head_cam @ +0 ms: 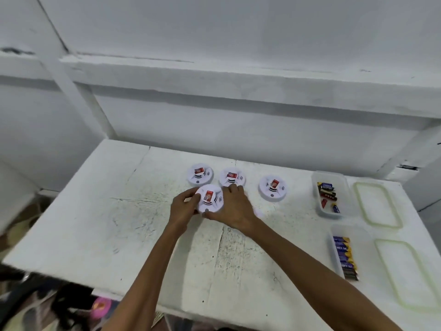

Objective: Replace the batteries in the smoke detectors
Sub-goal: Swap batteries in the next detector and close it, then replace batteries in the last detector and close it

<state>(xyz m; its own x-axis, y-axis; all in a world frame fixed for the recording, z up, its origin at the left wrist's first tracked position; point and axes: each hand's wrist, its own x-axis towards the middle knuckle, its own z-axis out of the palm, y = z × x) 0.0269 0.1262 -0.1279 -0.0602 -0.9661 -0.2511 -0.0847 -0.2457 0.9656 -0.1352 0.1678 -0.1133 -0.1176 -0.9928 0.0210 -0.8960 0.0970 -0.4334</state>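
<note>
White walls and a white shelf back a scuffed white counter (143,223). Both hands hold 1 smoke detector (210,199) near the counter's middle — the left hand (182,207) curls its grip around the left rim, the right hand (235,206) clasps the right rim, thumb at the near edge. 3 more smoke detectors (231,176) sit in a row toward the far edge. By the right edge, 1 clear tub (330,194) holds loose batteries (327,190), a nearer tub (346,253) holds a row of batteries (346,258) — 2 lids (378,204) lie beside them.
</note>
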